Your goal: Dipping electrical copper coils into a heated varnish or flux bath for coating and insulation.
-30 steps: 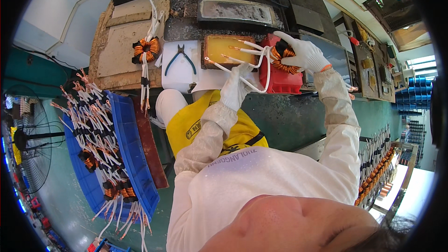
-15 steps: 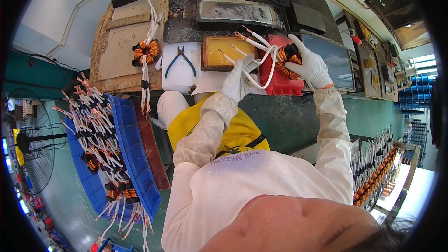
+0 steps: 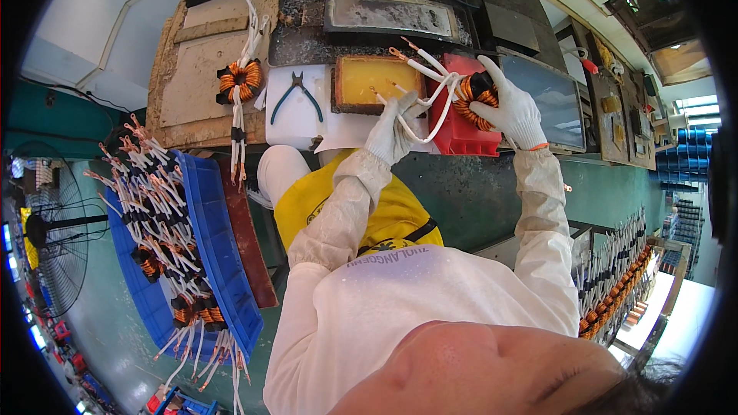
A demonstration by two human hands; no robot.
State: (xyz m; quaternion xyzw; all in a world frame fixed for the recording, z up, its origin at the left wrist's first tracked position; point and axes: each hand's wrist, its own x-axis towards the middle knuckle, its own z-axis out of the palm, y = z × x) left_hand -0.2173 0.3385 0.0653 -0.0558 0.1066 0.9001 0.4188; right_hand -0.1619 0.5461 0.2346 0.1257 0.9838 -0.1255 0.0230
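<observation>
Right hand [image 3: 513, 111], in a white knit glove, is closed around a copper-wound toroidal coil with white sleeved leads [image 3: 470, 98], holding it above the red plastic bin [image 3: 461, 132] at the bench edge. Left hand [image 3: 390, 132], also gloved, pinches the coil's white leads between thumb and fingers, just left of the coil; the bare copper lead tips fan out up and left over the shallow rectangular tray of yellow flux [image 3: 377, 83]. Blue-handled cutting pliers [image 3: 301, 94] lie on a white sheet left of the tray, apart from both hands. A second copper coil with long white leads [image 3: 240, 81] rests on the worn brown board farther left. A blue plastic crate of similar coils [image 3: 181, 250] stands low at the person's left.
</observation>
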